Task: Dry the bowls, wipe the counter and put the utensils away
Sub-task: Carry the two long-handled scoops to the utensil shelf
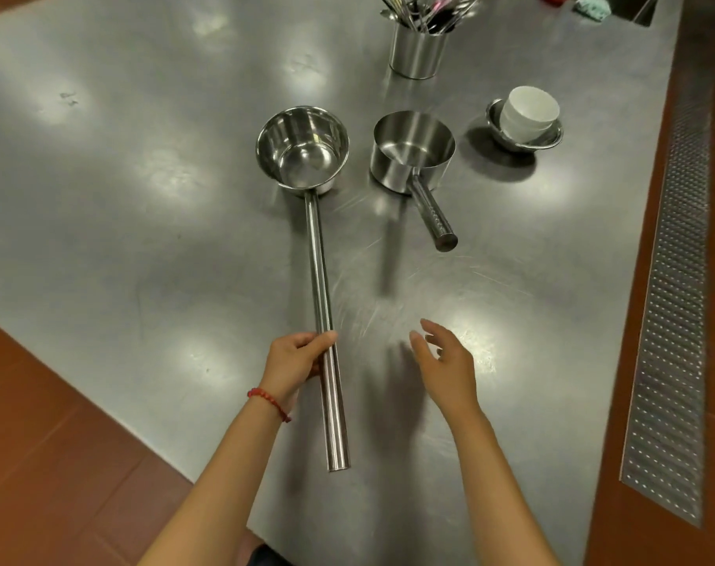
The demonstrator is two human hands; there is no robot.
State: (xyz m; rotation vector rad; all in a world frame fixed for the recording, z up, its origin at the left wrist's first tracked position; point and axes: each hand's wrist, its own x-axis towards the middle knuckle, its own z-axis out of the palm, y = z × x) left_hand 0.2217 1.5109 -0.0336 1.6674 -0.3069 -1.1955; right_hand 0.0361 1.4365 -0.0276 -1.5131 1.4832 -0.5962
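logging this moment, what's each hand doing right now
Left hand: grips the long-handled ladle by its handle.
Right hand: open, holding nothing, above the counter.

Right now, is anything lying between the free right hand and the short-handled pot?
Nothing visible. Bare counter lies between the open right hand and the short-handled pot, whose handle points toward it. The left hand grips the long-handled ladle.

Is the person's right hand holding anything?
No, the right hand hovers open above the counter, while the left hand grips the long-handled ladle.
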